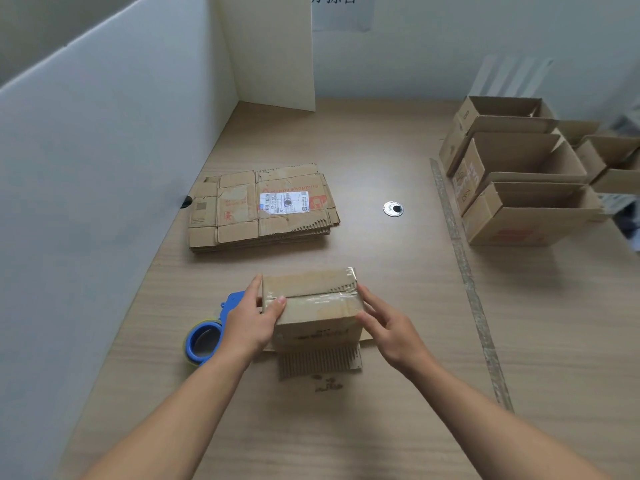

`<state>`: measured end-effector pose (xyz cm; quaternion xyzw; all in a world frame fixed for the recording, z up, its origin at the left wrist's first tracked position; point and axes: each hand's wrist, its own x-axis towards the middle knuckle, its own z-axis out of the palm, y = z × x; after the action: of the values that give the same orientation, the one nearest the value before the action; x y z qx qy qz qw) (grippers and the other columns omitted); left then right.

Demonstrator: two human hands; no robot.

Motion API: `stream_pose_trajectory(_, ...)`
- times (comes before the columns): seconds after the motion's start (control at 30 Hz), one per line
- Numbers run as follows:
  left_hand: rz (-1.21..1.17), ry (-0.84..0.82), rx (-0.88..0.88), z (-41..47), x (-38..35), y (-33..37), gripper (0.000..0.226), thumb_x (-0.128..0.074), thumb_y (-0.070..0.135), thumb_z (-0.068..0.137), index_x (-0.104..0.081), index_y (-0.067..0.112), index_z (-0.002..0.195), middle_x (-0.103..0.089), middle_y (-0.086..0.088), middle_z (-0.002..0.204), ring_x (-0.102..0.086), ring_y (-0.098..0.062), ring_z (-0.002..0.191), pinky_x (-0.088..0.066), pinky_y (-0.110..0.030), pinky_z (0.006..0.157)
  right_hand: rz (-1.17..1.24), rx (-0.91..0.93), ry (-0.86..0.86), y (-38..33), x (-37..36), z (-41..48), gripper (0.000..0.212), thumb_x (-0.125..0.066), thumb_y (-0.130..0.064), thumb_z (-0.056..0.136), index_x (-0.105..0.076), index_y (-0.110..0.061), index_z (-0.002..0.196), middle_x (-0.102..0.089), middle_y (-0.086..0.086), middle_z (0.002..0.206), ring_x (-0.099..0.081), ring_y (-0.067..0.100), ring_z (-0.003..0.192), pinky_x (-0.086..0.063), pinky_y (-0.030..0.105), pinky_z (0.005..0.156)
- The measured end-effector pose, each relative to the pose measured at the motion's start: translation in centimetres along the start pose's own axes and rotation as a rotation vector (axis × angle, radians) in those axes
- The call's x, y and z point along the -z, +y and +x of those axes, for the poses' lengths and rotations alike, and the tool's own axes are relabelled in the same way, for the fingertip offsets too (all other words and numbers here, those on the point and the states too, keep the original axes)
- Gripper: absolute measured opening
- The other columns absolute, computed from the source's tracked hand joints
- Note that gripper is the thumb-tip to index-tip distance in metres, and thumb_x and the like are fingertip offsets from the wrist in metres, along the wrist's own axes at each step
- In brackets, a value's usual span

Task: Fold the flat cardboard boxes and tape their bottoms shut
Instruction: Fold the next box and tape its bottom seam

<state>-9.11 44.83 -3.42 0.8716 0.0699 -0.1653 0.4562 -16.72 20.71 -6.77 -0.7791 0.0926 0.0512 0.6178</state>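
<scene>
Soft, even light, only faint shadows; straight lines bow (wide lens), blur at the right edge of the table (pixel 554 341).

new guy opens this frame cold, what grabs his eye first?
Front centre is a small taped box, sealed seam up, with the left grip holding its left end and the right grip touching its right end. A blue tape dispenser lies just left of it. A stack of flat boxes lies behind, and open boxes line the right side.
</scene>
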Motion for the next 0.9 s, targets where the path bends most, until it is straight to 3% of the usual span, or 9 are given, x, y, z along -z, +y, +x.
stream_pose_trajectory(0.1,-0.021,-0.01,0.037,0.9,0.3,0.4,0.062,-0.059,0.044,0.097,-0.037,0.028,0.153,-0.057,-0.004,0.14,-0.056,-0.023,0.122,-0.045,-0.038,0.103,0.059,0.023,0.127,-0.4,-0.5,-0.2,0.042,-0.064,-0.016,0.096,-0.057,-0.032,0.134,-0.06,-0.016,0.133,-0.054,-0.005,0.124,-0.041,0.022,0.11)
stream_pose_trajectory(0.2,-0.177,-0.129,0.037,0.7,0.8,1.1,0.051,-0.061,0.044,0.096,-0.05,0.029,0.144,-0.069,0.006,0.116,-0.065,-0.014,0.1,-0.055,-0.044,0.09,0.015,0.069,0.325,-1.4,-0.3,0.4,0.03,-0.064,-0.027,0.095,-0.065,-0.034,0.124,-0.065,-0.013,0.126,-0.057,-0.007,0.118,-0.041,0.011,0.102)
stream_pose_trajectory(0.3,-0.174,-0.162,-0.061,-0.1,1.0,1.8,0.06,-0.061,0.043,0.095,-0.041,0.026,0.15,-0.058,0.012,0.137,-0.057,-0.009,0.122,-0.044,-0.041,0.109,-0.081,0.172,0.388,-2.9,0.2,0.9,0.032,-0.062,-0.031,0.095,-0.068,-0.024,0.125,-0.067,-0.013,0.121,-0.056,-0.016,0.109,-0.04,0.006,0.096)
stream_pose_trajectory(0.37,-0.134,-0.095,-0.114,-0.8,1.2,2.1,0.067,-0.059,0.041,0.096,-0.031,0.021,0.154,-0.049,0.013,0.141,-0.049,-0.006,0.13,-0.038,-0.031,0.112,-0.156,0.255,0.369,-3.8,0.6,1.3,0.032,-0.061,-0.03,0.096,-0.067,-0.023,0.127,-0.066,-0.016,0.116,-0.055,-0.019,0.104,-0.041,0.005,0.091)
stream_pose_trajectory(0.43,-0.092,-0.011,-0.177,-1.4,1.6,2.2,0.067,-0.057,0.045,0.095,-0.032,0.024,0.154,-0.05,0.018,0.135,-0.047,-0.001,0.126,-0.037,-0.023,0.105,-0.219,0.302,0.283,-4.4,1.0,1.7,0.03,-0.06,-0.026,0.098,-0.066,-0.026,0.127,-0.065,-0.013,0.115,-0.055,-0.015,0.102,-0.041,0.006,0.088)
stream_pose_trajectory(0.6,-0.147,0.043,-0.234,-1.9,3.1,1.8,0.073,-0.059,0.054,0.08,-0.043,0.031,0.148,-0.054,0.029,0.126,-0.054,0.025,0.102,-0.043,-0.026,0.105,-0.254,0.317,0.115,-4.9,2.5,2.1,0.027,-0.06,-0.022,0.098,-0.067,-0.033,0.122,-0.06,-0.003,0.12,-0.053,-0.008,0.108,-0.038,0.004,0.084)
stream_pose_trajectory(0.7,-0.141,0.023,-0.21,-1.9,2.9,1.4,0.066,-0.064,0.061,0.083,-0.043,0.043,0.143,-0.062,0.042,0.103,-0.059,0.02,0.099,-0.046,-0.03,0.104,-0.238,0.329,0.196,-5.3,2.4,2.1,0.023,-0.06,-0.027,0.098,-0.07,-0.033,0.117,-0.064,-0.004,0.114,-0.056,-0.008,0.104,-0.039,0.005,0.082)
stream_pose_trajectory(0.8,-0.209,0.019,-0.184,-1.9,2.3,1.1,0.062,-0.065,0.072,0.075,-0.049,0.054,0.133,-0.063,0.025,0.127,-0.058,0.002,0.12,-0.046,-0.038,0.108,-0.236,0.303,0.248,-6.0,2.2,2.2,0.021,-0.059,-0.03,0.097,-0.069,-0.037,0.114,-0.064,-0.004,0.111,-0.056,-0.012,0.099,-0.039,0.005,0.083)
stream_pose_trajectory(0.9,-0.166,0.096,-0.206,-2.0,2.0,1.5,0.054,-0.063,0.049,0.09,-0.054,0.032,0.14,-0.059,0.014,0.134,-0.053,-0.002,0.124,-0.041,-0.024,0.108,-0.269,0.252,0.161,-6.3,2.3,2.0,0.023,-0.065,-0.036,0.093,-0.063,-0.047,0.113,-0.059,-0.006,0.114,-0.059,-0.005,0.091,-0.045,0.012,0.077)
